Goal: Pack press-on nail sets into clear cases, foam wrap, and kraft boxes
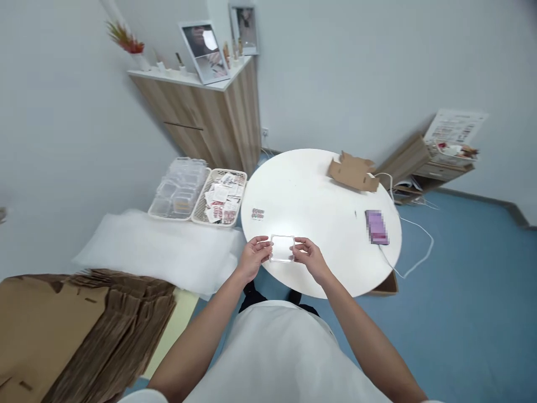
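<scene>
As the left hand (253, 258) and right hand (309, 257) pinch a clear, square plastic case (282, 249) at the frame's lower centre, uneven fingertip pressure could drop it onto the round white counter (302, 187).

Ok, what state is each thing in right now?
Clear case: gripped by left hand and right hand; open or closed unclear
Brown cardboard on table: flaps spread
Cardboard pile: flat
Packet basket: filled
Container basket: filled
Cabinet: shut
Purple item: pixelated, state unclear
</scene>
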Available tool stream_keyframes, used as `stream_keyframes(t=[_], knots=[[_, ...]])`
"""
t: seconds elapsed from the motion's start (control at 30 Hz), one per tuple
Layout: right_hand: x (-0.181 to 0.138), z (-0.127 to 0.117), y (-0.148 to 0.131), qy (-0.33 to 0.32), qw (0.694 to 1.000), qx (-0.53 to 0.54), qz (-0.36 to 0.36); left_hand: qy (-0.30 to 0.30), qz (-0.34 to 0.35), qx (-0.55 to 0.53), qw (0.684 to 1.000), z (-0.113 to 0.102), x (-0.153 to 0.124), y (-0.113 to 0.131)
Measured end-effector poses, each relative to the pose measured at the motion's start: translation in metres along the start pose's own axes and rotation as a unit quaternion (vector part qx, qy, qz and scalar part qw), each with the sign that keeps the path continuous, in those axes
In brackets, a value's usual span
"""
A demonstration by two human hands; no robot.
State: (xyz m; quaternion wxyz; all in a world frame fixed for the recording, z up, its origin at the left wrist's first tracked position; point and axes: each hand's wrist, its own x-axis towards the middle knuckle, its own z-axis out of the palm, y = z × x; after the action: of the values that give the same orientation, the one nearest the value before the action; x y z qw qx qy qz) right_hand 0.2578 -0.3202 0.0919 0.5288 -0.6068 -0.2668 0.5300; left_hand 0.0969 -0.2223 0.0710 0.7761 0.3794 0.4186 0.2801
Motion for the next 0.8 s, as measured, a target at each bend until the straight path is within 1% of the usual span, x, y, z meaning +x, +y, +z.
stream_keyframes(t=[0.07,0.13,0.2,0.27,0.33,0.43,0.53,0.6,0.7,0.8], knots=[[-0.02,-0.026,0.0,0.001,1.0,0.007,-0.002,-0.012,0.0,0.002,1.0,0.03,-0.005,-0.018],[-0.036,-0.048,0.004,0.024,1.0,0.013,-0.006,-0.024,-0.003,0.012,1.0,0.056,-0.01,-0.034],[-0.048,-0.066,0.009,0.057,0.998,0.019,-0.007,-0.038,-0.006,0.036,0.999,0.076,-0.015,-0.047],[-0.058,-0.08,0.015,0.075,0.997,0.029,0.0,-0.053,-0.005,0.071,0.996,0.09,-0.018,-0.054],[-0.064,-0.092,0.018,0.082,0.996,0.043,0.004,-0.072,-0.007,0.101,0.992,0.098,-0.019,-0.055],[-0.069,-0.104,0.02,0.091,0.994,0.068,0.003,-0.099,-0.03,0.108,0.989,0.105,-0.016,-0.048],[-0.069,-0.108,0.019,0.096,0.992,0.085,0.001,-0.129,-0.047,0.116,0.984,0.111,-0.011,-0.042],[-0.066,-0.109,0.02,0.109,0.99,0.089,-0.001,-0.156,-0.048,0.15,0.975,0.116,-0.008,-0.042],[-0.06,-0.111,0.021,0.127,0.99,0.063,-0.007,-0.178,-0.035,0.207,0.961,0.12,-0.001,-0.042],[-0.053,-0.118,0.019,0.123,0.992,0.005,-0.022,-0.193,-0.01,0.248,0.949,0.122,0.014,-0.038]])
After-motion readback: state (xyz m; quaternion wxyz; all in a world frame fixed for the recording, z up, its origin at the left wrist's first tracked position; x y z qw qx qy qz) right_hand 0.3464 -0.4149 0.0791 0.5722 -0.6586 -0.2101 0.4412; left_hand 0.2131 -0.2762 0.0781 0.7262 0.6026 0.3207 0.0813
